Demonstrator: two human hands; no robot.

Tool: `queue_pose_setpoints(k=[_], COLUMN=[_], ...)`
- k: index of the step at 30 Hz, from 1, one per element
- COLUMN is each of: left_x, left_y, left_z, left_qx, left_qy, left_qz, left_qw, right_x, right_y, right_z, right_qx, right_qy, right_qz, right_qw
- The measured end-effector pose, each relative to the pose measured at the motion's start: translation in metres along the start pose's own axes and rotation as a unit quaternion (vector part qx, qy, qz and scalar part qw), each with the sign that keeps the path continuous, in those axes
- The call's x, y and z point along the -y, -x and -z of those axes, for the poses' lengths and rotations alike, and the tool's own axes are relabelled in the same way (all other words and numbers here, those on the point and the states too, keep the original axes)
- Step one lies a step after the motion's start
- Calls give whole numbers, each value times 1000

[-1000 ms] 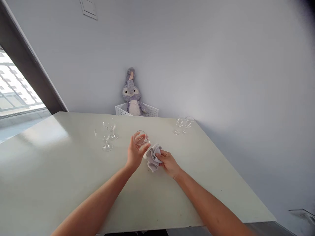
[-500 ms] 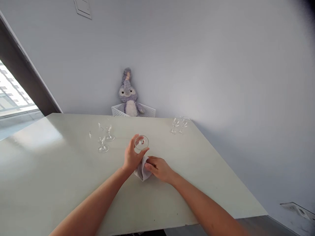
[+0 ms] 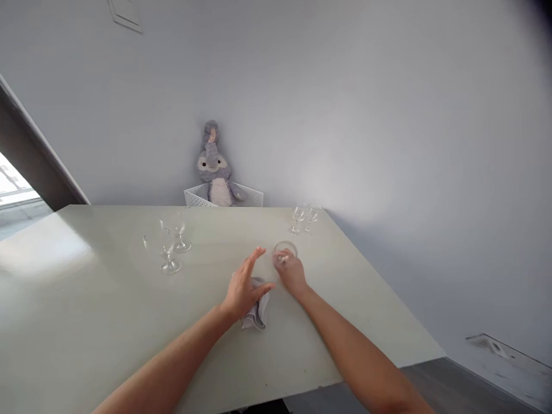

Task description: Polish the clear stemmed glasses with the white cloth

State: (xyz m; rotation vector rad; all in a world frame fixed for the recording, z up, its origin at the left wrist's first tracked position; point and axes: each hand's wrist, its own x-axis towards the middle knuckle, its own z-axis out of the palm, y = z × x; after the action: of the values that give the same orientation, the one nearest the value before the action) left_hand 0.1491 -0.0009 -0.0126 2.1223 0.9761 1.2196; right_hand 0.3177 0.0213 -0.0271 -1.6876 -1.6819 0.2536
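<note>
My right hand is closed around a clear stemmed glass, blurred by motion; a round rim or base of it shows above the fingers. To its left my left hand is open, thumb and fingers spread apart with nothing between them. Right beside and partly behind that hand is a crumpled pale grey cloth; whether the palm touches it I cannot tell. Two larger stemmed glasses, a nearer one and a farther one, stand upright left of my hands.
Two small stemmed glasses, one beside another, stand at the table's far right. Beyond the far edge of the pale table, a plush toy sits in a white perforated basket against the wall.
The glass has passed from my left hand to my right, which has moved away to the right. My right hand has let go of the cloth, and my left hand has opened. The view has shifted slightly.
</note>
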Motion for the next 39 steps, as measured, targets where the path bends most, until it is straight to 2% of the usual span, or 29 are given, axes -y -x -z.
queue_pose_setpoints(k=[3, 6, 8, 13, 18, 21, 25, 29, 31, 35, 39], left_x=[9, 23, 32, 50, 57, 60, 66, 77, 85, 99, 101], left_y=[-4, -9, -11, -13, -14, -15, -22, -34, -42, -57, -71], left_z=[3, 5, 6, 8, 10, 13, 26, 44, 52, 66, 77], left_qx=[-96, -195, -233, -274, -312, -358, -428, -475, -487, -496, -493], left_qy=[73, 177, 219, 253, 280, 318, 384, 459, 478, 494, 514], left_qz=[101, 198, 237, 269, 298, 302, 290, 297, 300, 293, 264], left_qw=[988, 944, 917, 888, 858, 824, 765, 689, 667, 651, 651], right_x=[-34, -69, -88, -113, -118, -121, -123, -115, -103, -57, 7], right_y=[-32, -60, -72, -89, -95, -89, -64, -36, -26, -11, 8], right_z=[18, 34, 39, 37, 38, 44, 55, 68, 73, 74, 61], right_qx=[-33, -51, -56, -62, -58, -53, -52, -27, -2, 74, 167], right_qy=[29, 49, 59, 74, 80, 77, 61, 22, -19, -99, -154], right_qz=[-121, -178, -213, -273, -272, -267, -268, -252, -241, -184, -69], right_qw=[992, 981, 974, 957, 957, 959, 960, 967, 970, 975, 971])
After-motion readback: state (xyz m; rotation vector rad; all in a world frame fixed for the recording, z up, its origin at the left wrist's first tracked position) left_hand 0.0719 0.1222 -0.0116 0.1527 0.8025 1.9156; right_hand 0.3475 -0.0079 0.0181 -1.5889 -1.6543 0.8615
